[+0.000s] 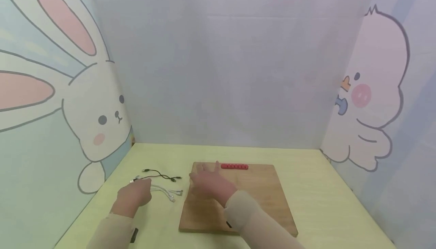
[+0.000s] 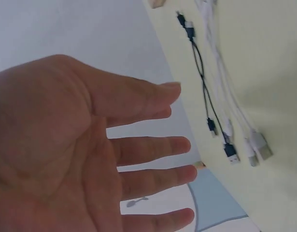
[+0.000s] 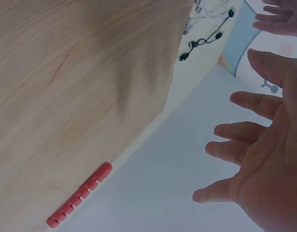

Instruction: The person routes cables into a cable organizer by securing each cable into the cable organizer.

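The left hand (image 1: 134, 194), fingers and thumb extended and apart from each other at the tips, holds nothing and is held near the white cables (image 1: 166, 192), hiding part of them in the head view. The right hand (image 1: 211, 182), fingers spread wide and likewise holding nothing, is over the far left part of the wooden board (image 1: 259, 199). The black cables (image 1: 164, 176) lie crossed on the counter (image 1: 323, 188), left of the board, beside the white ones; a red notched strip (image 1: 234, 166) lies along the board's far edge.
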Demonstrator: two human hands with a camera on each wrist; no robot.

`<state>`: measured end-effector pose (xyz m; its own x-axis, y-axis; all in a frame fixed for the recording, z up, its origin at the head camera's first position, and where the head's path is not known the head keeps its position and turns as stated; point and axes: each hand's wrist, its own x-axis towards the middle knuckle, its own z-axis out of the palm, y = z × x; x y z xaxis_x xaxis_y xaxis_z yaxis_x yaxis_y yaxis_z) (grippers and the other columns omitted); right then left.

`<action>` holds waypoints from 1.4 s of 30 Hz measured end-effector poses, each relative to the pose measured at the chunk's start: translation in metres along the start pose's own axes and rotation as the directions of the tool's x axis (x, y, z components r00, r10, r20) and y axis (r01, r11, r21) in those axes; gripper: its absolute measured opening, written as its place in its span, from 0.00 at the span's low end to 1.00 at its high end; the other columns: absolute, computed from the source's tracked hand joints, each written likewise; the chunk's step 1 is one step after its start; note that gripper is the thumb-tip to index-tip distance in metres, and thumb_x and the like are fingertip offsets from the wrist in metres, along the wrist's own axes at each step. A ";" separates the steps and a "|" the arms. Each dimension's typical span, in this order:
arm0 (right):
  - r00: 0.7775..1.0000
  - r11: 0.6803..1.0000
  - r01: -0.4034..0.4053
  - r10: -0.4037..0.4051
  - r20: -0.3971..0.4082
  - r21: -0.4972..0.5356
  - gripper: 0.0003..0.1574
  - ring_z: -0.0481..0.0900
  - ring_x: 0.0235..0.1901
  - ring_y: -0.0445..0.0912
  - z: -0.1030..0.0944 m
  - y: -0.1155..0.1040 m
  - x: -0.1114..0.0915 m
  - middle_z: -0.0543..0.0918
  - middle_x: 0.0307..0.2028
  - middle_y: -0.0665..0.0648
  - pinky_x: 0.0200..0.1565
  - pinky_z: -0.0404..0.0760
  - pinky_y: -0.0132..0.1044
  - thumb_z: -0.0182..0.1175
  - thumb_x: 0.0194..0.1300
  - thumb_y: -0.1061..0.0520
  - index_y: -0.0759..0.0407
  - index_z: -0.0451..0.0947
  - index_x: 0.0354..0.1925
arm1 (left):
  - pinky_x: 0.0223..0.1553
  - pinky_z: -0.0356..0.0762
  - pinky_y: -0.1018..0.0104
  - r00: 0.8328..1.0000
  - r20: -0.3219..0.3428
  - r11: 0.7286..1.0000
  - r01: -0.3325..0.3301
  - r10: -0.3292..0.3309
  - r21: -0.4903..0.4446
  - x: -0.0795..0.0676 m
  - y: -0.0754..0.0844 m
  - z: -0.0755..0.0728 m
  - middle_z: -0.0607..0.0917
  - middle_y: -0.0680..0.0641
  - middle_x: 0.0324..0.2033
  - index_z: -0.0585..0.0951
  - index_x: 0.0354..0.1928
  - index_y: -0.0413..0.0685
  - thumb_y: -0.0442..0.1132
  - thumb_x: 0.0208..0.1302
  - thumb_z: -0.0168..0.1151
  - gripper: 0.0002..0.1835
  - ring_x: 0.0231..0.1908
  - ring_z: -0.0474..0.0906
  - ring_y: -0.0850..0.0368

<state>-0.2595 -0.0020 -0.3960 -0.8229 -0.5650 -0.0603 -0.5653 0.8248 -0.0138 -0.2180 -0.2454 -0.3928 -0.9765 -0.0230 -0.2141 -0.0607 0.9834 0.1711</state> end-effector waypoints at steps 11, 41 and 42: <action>0.995 0.992 0.099 -0.098 0.022 -0.072 0.24 0.61 0.73 0.53 0.041 -0.031 0.035 0.64 0.73 0.49 0.63 0.59 0.72 0.50 0.70 0.37 0.35 0.71 0.62 | 0.36 0.75 0.48 1.000 0.021 0.999 0.014 -0.013 -0.040 0.023 -0.021 0.026 0.81 0.32 0.48 0.74 0.57 0.32 0.32 0.63 0.52 0.20 0.37 0.75 0.44; 0.990 0.987 0.089 -0.074 0.118 -0.135 0.22 0.76 0.56 0.47 0.060 -0.056 0.043 0.76 0.61 0.46 0.65 0.62 0.67 0.50 0.69 0.38 0.44 0.83 0.50 | 0.30 0.74 0.57 0.986 0.061 0.988 -0.157 0.157 -0.005 0.022 -0.035 0.049 0.75 0.48 0.20 0.79 0.30 0.41 0.33 0.64 0.52 0.07 0.23 0.71 0.54; 0.990 0.987 0.090 -0.074 0.118 -0.136 0.21 0.77 0.55 0.47 0.059 -0.055 0.043 0.76 0.59 0.45 0.64 0.62 0.66 0.51 0.69 0.38 0.44 0.82 0.50 | 0.31 0.75 0.58 0.987 0.058 0.988 -0.152 0.153 -0.020 0.022 -0.036 0.048 0.76 0.48 0.20 0.79 0.30 0.42 0.33 0.64 0.52 0.08 0.24 0.71 0.55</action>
<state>-0.2601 -0.0703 -0.4570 -0.7665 -0.6176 -0.1762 -0.6393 0.7600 0.1171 -0.2272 -0.2730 -0.4495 -0.9608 0.1382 -0.2403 0.0844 0.9716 0.2212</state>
